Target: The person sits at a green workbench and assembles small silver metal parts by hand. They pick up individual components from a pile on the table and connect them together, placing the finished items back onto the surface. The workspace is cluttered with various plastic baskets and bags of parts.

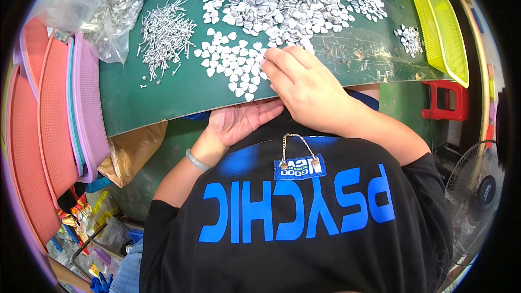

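My right hand [301, 84] reaches over the table's near edge, back of the hand up. Its fingers lie side by side, stretched out, and the tips touch the right side of a loose patch of small silver heart-shaped pieces [230, 59]. The thumb and anything under the palm are hidden. Just below the table edge, my left hand [241, 121] is turned palm up with its fingers extended toward the right hand. Its visible palm holds nothing. A far larger heap of the same silver hearts [271, 0] lies behind the patch.
The green table [127, 95] also carries a pile of small metal pins [165, 35], a clear plastic bag [116, 13] of metal pieces, a small silver cluster [410, 40] and a yellow-green basket [439, 27]. Stacked baskets [89, 103] stand left; a red stool [448, 100] and fan [477, 195] are right.
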`<state>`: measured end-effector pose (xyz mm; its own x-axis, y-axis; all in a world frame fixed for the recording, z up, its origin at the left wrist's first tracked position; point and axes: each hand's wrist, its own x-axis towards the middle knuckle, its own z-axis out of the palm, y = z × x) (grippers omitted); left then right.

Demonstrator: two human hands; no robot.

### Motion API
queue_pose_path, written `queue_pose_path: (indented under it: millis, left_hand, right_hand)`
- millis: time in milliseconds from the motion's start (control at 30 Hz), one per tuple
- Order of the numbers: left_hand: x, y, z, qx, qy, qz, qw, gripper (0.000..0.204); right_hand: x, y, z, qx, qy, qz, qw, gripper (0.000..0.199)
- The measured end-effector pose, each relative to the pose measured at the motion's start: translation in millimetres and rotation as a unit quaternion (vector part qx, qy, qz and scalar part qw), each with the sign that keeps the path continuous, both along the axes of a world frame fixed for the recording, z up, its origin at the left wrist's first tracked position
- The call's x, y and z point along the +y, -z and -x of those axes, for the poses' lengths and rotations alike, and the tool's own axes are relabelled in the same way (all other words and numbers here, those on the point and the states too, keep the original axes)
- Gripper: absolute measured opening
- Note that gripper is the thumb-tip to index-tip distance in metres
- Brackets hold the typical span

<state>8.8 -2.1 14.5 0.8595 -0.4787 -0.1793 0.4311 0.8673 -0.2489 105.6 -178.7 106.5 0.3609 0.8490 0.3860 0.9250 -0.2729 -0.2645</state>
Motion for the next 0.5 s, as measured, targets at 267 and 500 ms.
queue_pose_path:
  millis: [267,500]
  left_hand:
    - [4.5,6.6,6.5,-0.070,-0.017,0.083,0.994,0.064]
    - [2.7,-8.8,4.6,-0.017,-0.003,-0.083,0.996,0.079]
  right_hand:
    - [10.2,-0.5,0.7,0.090,-0.142,-0.002,0.986,0.049]
    - [60.9,-5.5,-22.2,0.013,-0.075,-0.041,0.996,0.043]
